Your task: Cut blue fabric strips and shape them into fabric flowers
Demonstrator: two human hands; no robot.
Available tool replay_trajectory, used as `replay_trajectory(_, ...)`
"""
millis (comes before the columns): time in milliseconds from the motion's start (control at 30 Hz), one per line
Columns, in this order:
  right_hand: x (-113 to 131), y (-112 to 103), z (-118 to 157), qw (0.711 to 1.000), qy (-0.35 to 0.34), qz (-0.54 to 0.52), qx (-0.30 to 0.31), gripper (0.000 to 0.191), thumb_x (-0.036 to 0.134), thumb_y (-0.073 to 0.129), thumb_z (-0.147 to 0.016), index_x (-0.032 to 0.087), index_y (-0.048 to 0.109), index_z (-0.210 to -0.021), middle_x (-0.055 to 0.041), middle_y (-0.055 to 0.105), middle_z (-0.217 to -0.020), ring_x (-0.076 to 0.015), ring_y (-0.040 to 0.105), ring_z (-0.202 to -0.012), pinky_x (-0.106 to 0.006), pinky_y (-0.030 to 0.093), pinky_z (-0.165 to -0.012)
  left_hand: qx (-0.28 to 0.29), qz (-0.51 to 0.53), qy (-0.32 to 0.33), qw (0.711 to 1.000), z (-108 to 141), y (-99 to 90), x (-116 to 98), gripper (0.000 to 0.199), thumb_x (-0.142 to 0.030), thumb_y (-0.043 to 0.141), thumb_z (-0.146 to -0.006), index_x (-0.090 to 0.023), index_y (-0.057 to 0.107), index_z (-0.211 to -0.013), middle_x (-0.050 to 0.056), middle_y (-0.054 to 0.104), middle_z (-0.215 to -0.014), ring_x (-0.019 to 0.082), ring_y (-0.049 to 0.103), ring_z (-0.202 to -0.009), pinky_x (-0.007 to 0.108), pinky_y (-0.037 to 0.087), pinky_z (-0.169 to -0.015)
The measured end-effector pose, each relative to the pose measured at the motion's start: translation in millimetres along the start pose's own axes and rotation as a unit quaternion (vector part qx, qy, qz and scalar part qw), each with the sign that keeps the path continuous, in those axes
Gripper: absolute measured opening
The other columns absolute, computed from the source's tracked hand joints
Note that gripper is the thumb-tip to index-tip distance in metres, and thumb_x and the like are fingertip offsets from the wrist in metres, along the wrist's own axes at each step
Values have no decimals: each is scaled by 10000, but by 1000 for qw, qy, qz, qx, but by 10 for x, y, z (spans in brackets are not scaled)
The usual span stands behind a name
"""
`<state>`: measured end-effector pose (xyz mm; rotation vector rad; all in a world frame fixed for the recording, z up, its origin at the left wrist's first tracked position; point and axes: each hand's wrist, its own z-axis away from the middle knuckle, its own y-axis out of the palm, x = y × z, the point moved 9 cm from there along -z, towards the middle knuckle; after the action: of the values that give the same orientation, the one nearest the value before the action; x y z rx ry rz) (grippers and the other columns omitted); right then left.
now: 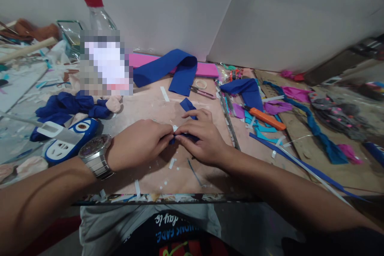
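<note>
On worktable [153, 108], both hands [177, 136] pinch blue fabric [188, 105]

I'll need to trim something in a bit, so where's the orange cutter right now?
In the head view, the orange cutter lies right of both hands, beside turquoise scraps and just below a purple piece.

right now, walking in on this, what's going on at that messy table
A person's left hand and right hand pinch blue cloth between their fingertips, close together over the table. A longer blue strip lies just beyond, partly over a pink slab. The orange cutter lies off to the right, in neither grip.
</note>
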<state>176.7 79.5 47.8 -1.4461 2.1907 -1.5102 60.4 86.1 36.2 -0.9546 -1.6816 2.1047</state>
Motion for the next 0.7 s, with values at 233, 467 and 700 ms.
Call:
replay_trajectory(233,18,-9,-10,1000,-3,-7,1,39,236,693,-941,242,730,-934,6,794,-858,-269,639,-1152,-498,308,-1067,8,-62,9,998,3,35,-27,312,-304,407,-1074,-201,680,-964,60,751,-859,247,698,-749,337,345,-626)
replay_trajectory(467,37,31,-18,999,8,-8,42,90,206,604,-956,227,690,-937,-22,768,-873,-290,600,-1201,-518,295,-1076,10,-111,46,993,7,92,-113,210,-239,450,-1045,-180,647,-1000,61,738,-854,264,721,-719,338,395,-588)
replay_trajectory(700,-11,18,-21,999,19,-13,30,71,244,620,-962,230,685,-938,-12,783,-904,-283,601,-1181,-501,287,-1058,-3,-109,52,993,0,94,-93,168,-208,478,-1029,-166,641,-1020,68,742,-868,231,724,-734,312,426,-603)
